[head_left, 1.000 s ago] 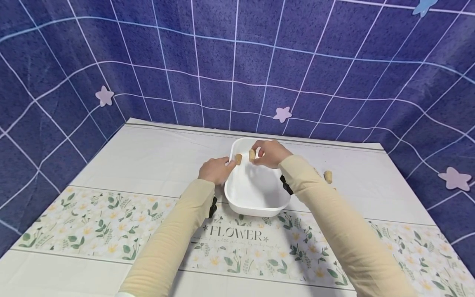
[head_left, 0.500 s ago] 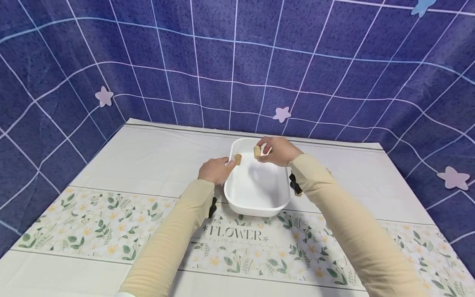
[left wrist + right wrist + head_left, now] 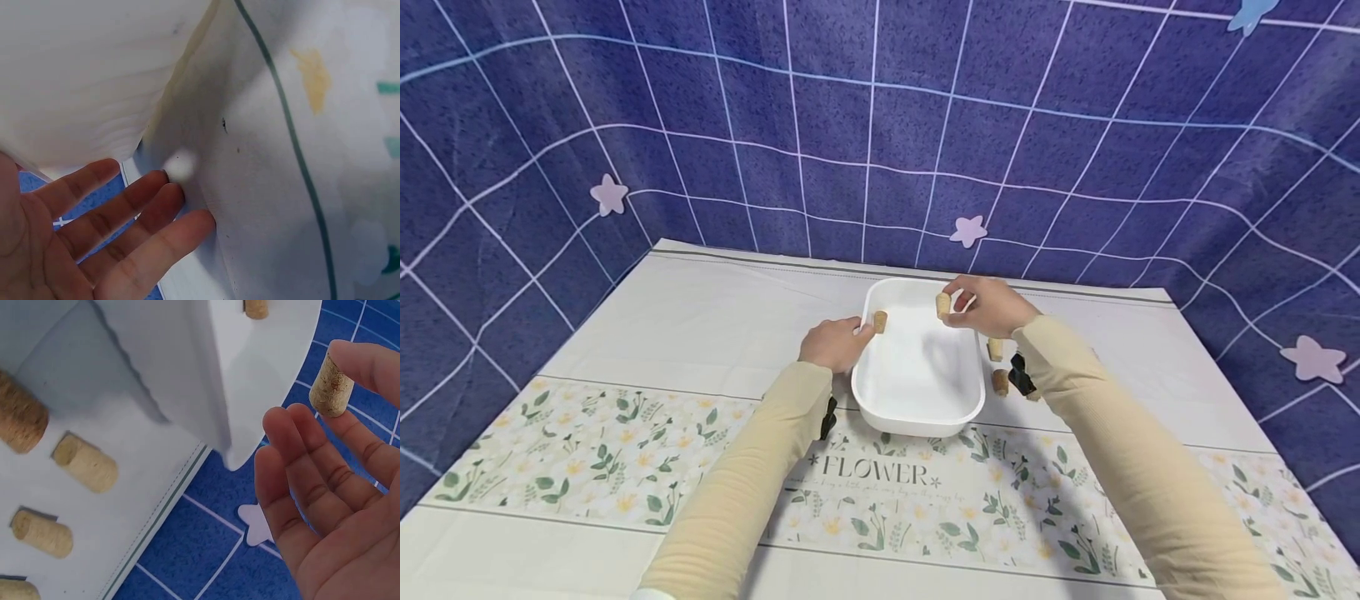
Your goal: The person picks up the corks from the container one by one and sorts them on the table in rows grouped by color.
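Observation:
A white rectangular plastic tub (image 3: 917, 423) stands on the table. My left hand (image 3: 833, 344) holds its left wall, thumb over the rim; in the left wrist view the other fingers (image 3: 153, 250) extend along the outside, some near the tabletop. Inside the tub, close to that thumb, one cork stopper (image 3: 880, 322) rests. Between thumb and index finger my right hand (image 3: 992, 306) pinches another cork stopper (image 3: 943, 306), above the tub's far right part. That cork (image 3: 331, 387) appears nearly upright in the right wrist view, the remaining fingers loosely bent below.
Several corks lie on the table to the right of the tub, among them a pale cork (image 3: 995, 349) and a browner cork (image 3: 1000, 382); the right wrist and sleeve partly cover others. A blue gridded cloth (image 3: 820, 125) rises behind the table. The tablecloth (image 3: 737, 300) is white with a floral band.
My right hand has moved right with its cork, from near the cork in the tub toward the right rim. Corks beside the tub have come into view. The left hand stays.

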The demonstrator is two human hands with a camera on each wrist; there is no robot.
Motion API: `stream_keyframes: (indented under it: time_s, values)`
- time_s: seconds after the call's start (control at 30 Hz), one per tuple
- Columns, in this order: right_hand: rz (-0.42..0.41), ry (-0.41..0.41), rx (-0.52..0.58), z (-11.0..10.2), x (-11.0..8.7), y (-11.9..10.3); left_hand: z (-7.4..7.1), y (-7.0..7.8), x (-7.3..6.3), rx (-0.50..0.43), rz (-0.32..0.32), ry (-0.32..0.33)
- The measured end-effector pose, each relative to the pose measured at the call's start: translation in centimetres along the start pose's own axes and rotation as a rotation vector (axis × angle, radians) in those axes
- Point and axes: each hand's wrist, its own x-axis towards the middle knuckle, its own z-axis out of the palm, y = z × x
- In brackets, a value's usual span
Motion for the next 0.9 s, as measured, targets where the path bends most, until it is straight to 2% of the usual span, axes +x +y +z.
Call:
stream_keyframes:
  time_s: [0.6, 0.9]
  values:
    - [-0.048, 0.028, -0.031, -0.7, -2.5, 3.6, 0.1, -0.1, 0.3, 0.002, -0.001, -0.006]
    - [-0.018, 0.022, -0.036, -1.7, -4.3, 5.1, -0.2, 0.0, -0.2, -0.034, -0.023, -0.023]
